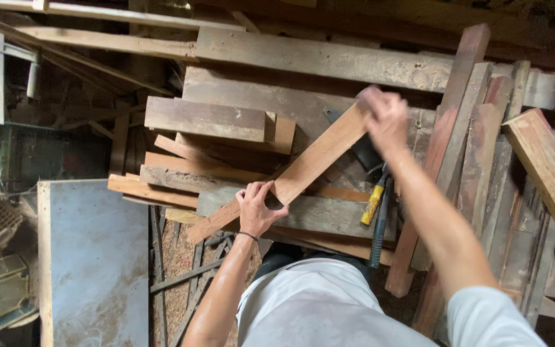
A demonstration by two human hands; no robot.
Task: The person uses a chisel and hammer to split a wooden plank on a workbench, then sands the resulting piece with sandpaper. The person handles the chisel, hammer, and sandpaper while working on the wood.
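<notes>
A reddish plank (pixel 290 177) slants across the wood pile (pixel 239 122); the left hand (pixel 257 209) grips its lower part, the right hand (pixel 385 119) clasps its upper end.

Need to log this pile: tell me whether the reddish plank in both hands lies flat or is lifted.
Lifted and tilted. The left hand grips the reddish plank near its low end; the right hand holds its raised end above the wood stack.

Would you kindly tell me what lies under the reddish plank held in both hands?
Under the reddish plank lie stacked grey boards and a yellow-handled tool; its head is hidden.
</notes>
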